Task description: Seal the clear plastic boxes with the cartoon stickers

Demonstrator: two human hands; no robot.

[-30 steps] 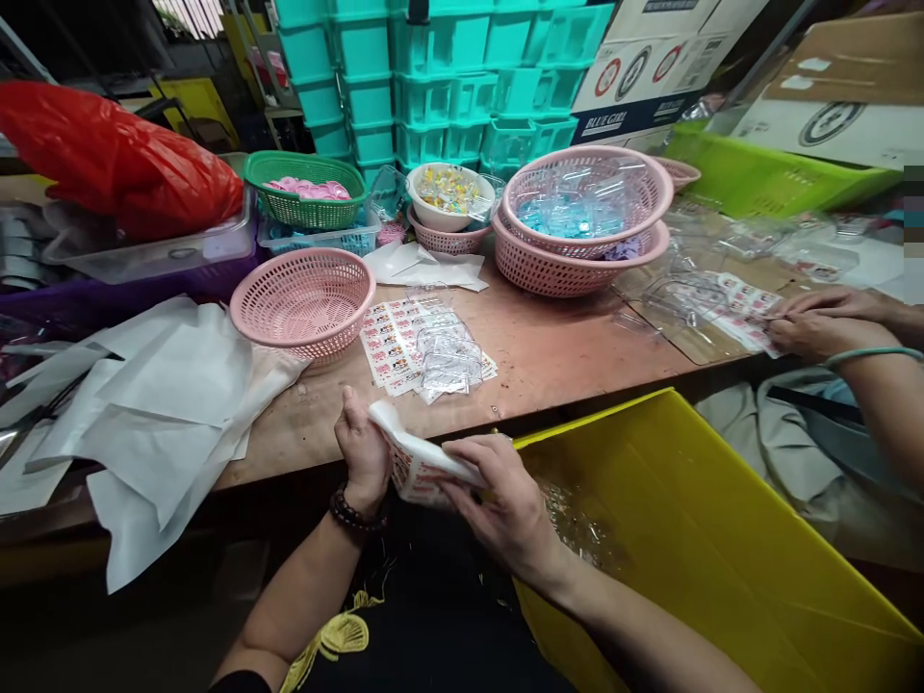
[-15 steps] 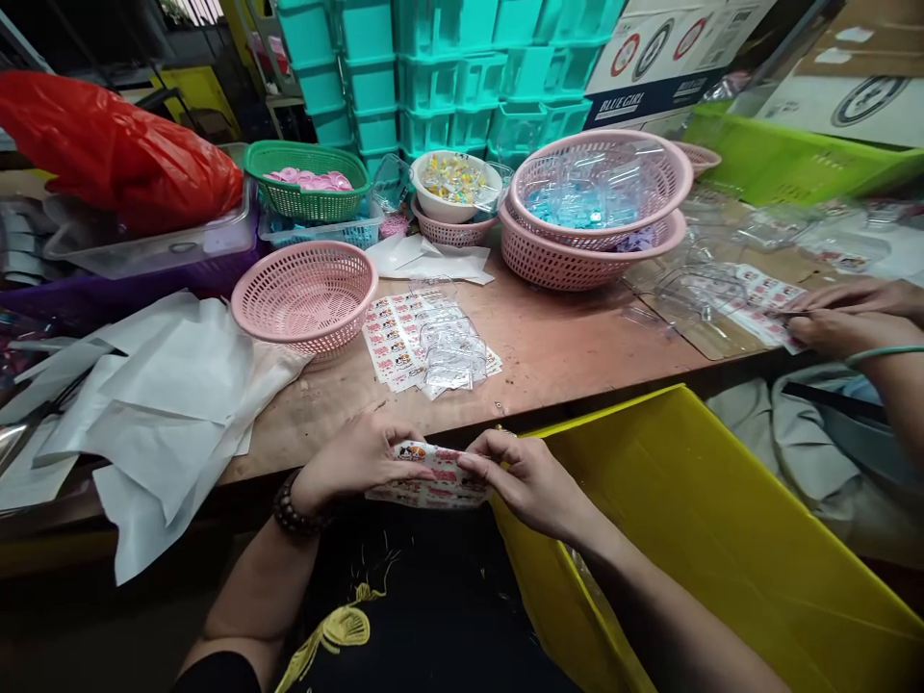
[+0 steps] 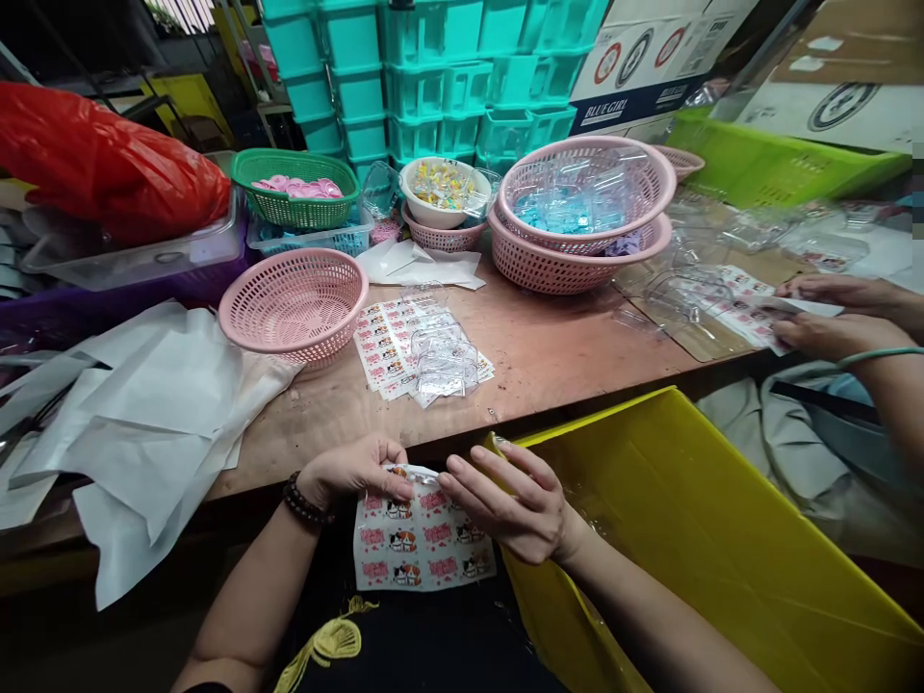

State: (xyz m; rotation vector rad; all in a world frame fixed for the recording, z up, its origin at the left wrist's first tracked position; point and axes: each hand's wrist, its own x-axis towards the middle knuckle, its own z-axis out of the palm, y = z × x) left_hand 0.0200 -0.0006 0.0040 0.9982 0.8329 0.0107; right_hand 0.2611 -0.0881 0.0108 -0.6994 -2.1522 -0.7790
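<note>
My left hand [image 3: 355,472] pinches a sheet of stickers [image 3: 423,549] by its upper left edge, thumb in front. The sheet is printed with pink lettering and cartoon cats. It hangs in front of my body, its top edge bent over. My right hand [image 3: 514,500] is at the sheet's upper right, fingers stretched out and a little apart, the fingertips close to the top edge; whether they touch it I cannot tell. On the table ahead lie more sticker sheets [image 3: 379,346], with clear plastic pieces [image 3: 446,358] on top of them.
White backing papers [image 3: 159,414] spill over the table edge at left. A pink basket [image 3: 293,337], stacked pink baskets [image 3: 541,274] and a green basket [image 3: 295,207] stand behind. A yellow box [image 3: 693,520] is at my right. Another person's hands [image 3: 837,313] handle sheets at far right.
The sheet has swung down and now shows its printed face. My right hand has gone from pinching its edge to stretched fingers. My left hand keeps its hold.
</note>
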